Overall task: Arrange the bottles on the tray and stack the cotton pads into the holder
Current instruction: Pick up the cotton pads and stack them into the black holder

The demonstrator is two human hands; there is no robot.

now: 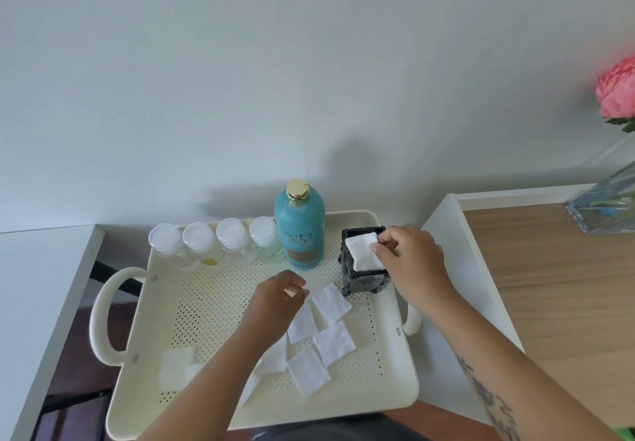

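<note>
A cream perforated tray [213,306] holds several small clear bottles [201,243] in a row along its back edge, with a tall teal bottle [299,231] at their right end. Right of it stands a black square holder [364,284]. A white cotton pad [360,250] lies tilted in its top, pinched by my right hand [410,260]. Several loose square cotton pads [331,303] lie in the tray's middle, and more pads [177,366] sit at the front left. My left hand [280,299] hovers over the loose pads with fingers curled, holding nothing visible.
The tray has looped handles [101,313] on both sides and spans a gap between a white surface [34,286] on the left and a white-edged wooden table [556,286] on the right. A glass vase [608,207] with a pink flower [616,91] stands at the far right.
</note>
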